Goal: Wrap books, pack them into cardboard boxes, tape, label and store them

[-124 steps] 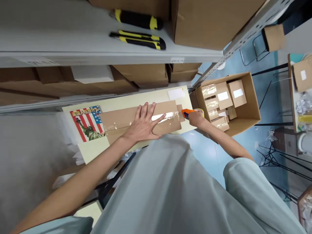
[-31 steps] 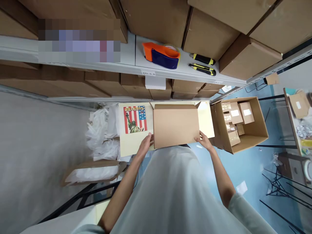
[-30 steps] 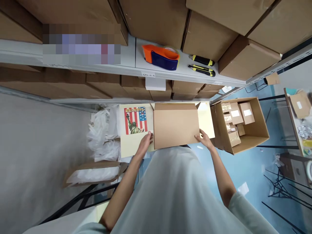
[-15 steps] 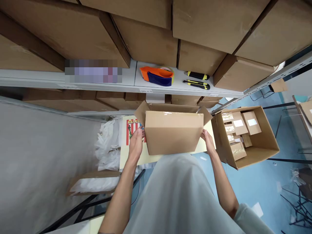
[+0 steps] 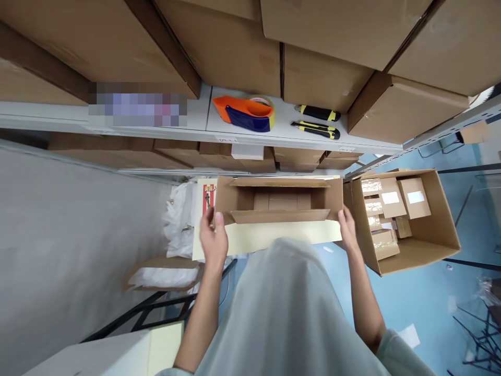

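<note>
A long, narrow cardboard box stands in front of me with its opening facing up and its flaps spread outward. Its inside shows a bare cardboard bottom. My left hand grips the left end flap, thumb on the near side. The right end flap is held by my right hand, fingers closed at its edge. Beneath the box lies a pale yellow board, and a red and white printed sheet shows by its left end.
An orange and blue tape dispenser and two utility knives lie on the shelf ahead, below large cartons. To the right, a big open carton holds several small boxes. White plastic bags hang at left.
The box has tipped from showing its side to standing with its opening up, and sits lower on the board. Both hands have shifted to its end flaps.
</note>
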`<state>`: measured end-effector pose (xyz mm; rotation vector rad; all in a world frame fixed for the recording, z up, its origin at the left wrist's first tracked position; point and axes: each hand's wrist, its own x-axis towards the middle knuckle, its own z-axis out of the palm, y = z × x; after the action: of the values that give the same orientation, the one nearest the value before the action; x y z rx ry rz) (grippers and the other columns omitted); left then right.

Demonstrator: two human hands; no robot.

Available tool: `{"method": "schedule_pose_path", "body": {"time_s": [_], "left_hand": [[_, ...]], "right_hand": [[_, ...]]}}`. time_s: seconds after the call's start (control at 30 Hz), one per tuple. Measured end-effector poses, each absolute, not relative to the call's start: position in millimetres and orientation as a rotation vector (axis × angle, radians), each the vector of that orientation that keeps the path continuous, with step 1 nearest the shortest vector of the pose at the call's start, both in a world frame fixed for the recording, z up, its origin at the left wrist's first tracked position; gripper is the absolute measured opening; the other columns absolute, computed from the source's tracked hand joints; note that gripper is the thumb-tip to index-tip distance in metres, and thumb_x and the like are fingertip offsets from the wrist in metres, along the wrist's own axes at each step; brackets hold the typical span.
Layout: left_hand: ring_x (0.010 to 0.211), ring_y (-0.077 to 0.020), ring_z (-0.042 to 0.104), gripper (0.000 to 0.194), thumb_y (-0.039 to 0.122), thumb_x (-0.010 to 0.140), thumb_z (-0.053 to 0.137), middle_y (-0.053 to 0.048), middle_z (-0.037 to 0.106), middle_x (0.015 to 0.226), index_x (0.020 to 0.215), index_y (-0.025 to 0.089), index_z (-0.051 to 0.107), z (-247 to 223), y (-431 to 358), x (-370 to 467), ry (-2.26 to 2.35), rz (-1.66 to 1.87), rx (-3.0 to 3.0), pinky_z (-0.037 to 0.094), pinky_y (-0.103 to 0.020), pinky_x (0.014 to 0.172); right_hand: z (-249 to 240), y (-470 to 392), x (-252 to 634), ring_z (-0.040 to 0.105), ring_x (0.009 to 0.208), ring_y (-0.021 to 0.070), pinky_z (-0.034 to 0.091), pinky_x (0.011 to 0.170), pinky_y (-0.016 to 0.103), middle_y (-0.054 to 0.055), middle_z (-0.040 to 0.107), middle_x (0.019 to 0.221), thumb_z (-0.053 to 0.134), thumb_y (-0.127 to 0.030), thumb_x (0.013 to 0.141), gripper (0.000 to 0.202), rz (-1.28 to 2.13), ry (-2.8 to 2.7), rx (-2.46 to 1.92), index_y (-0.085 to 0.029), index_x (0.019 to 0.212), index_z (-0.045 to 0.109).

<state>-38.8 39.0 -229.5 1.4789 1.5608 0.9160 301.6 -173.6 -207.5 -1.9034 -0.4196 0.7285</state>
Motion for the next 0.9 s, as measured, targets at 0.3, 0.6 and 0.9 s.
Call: {"method": "schedule_pose_path", "body": {"time_s": [0.3,0.6,0.9], "left_hand": [[0.120,-0.0330,0.074,0.036,0.047,0.109,0.060,-0.013,0.081,0.129,0.131,0.023,0.077,-175.6,43.7,26.9,0.983,0.482,2.429,0.055,-0.047,0.105],[0.081,-0.0254,0.066,0.028,0.007,0.105,0.052,-0.006,0.075,0.088,0.101,0.024,0.074,-175.2,3.4,-6.5,0.661,0.258,2.732,0.047,-0.040,0.076],[0.090,-0.0225,0.074,0.032,0.009,0.105,0.051,-0.004,0.081,0.101,0.114,0.025,0.077,-179.2,-8.5,-41.5,0.589,0.221,2.446,0.053,-0.036,0.084]], "right_hand": [[-123.4,-101.5,307.4,0.070,0.143,0.0322,0.055,0.125,0.053,0.009,0.077,0.148,0.051,-0.048,0.114,0.044,0.821,-1.374,-1.976,-0.026,0.138,0.081],[-148.5,-48.2,317.9,0.045,0.166,0.0321,0.034,0.141,0.056,0.009,0.056,0.173,0.045,-0.032,0.112,0.060,0.801,-1.810,-2.000,-0.019,0.170,0.054],[-138.6,-44.7,283.8,0.068,0.131,0.0361,0.055,0.112,0.047,0.019,0.075,0.136,0.039,-0.032,0.118,0.049,0.606,-2.049,-2.172,-0.016,0.156,0.065]]}}
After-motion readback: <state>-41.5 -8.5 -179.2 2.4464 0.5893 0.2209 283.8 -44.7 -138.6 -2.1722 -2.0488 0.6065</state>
